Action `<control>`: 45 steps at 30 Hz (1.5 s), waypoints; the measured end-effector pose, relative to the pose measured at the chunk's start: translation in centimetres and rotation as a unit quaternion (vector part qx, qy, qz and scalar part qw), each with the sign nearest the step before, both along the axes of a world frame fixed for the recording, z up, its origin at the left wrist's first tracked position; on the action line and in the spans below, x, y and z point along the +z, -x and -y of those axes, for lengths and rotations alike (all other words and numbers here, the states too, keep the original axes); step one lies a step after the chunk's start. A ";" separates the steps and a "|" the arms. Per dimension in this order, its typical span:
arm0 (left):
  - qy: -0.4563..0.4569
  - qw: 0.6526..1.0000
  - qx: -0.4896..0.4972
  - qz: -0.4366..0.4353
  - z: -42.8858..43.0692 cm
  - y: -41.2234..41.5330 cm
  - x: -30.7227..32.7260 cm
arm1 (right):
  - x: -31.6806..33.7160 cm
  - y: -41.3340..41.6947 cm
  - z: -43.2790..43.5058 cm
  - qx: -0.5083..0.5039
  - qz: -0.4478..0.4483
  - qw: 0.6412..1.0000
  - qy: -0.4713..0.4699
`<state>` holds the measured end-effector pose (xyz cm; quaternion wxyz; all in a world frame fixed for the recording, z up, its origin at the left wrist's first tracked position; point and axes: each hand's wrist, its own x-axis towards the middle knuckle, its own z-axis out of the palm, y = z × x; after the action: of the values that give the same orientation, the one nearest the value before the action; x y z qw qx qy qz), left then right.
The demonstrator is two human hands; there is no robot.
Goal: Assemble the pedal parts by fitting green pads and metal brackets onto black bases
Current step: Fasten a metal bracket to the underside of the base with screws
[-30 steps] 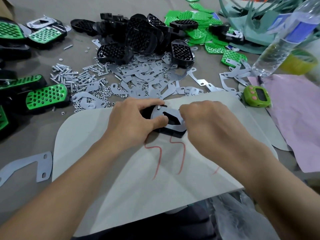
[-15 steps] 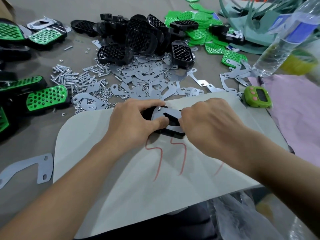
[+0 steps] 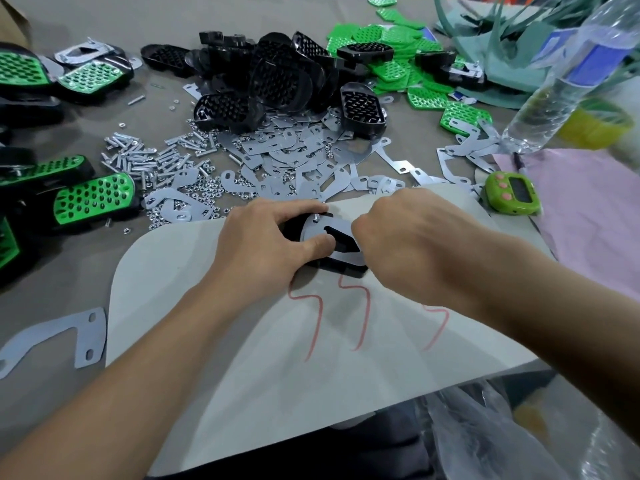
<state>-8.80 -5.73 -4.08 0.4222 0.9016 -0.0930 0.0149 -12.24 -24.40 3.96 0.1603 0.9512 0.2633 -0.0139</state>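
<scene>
Metal bracket (image 3: 311, 229) on base (image 3: 343, 270): L hand (image 3: 263, 244) grasps base, thumb pressing bracket; R hand (image 3: 408, 247) at 3 o'clock, grip hidden, can't tell. Risk: thumb slips, bracket skews.

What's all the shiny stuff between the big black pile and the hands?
Loose metal brackets and small nuts lie between the black bases and the left hand and right hand, in the head view.

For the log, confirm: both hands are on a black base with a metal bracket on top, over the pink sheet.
Wrong sheet: the head view shows left hand and right hand on the black base, metal bracket on top, over the pale grey sheet, not the pink sheet.
</scene>
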 end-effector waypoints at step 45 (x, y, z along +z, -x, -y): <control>-0.002 1.000 -0.002 0.002 0.1 0.0 0.0 | -0.8 1.3 -0.3 -0.004 0.027 0.999 0.030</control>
<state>-8.81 -5.79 -4.04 0.4201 0.9022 -0.0962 0.0159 -13.52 -24.06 3.15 0.1954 0.9470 0.2550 0.0031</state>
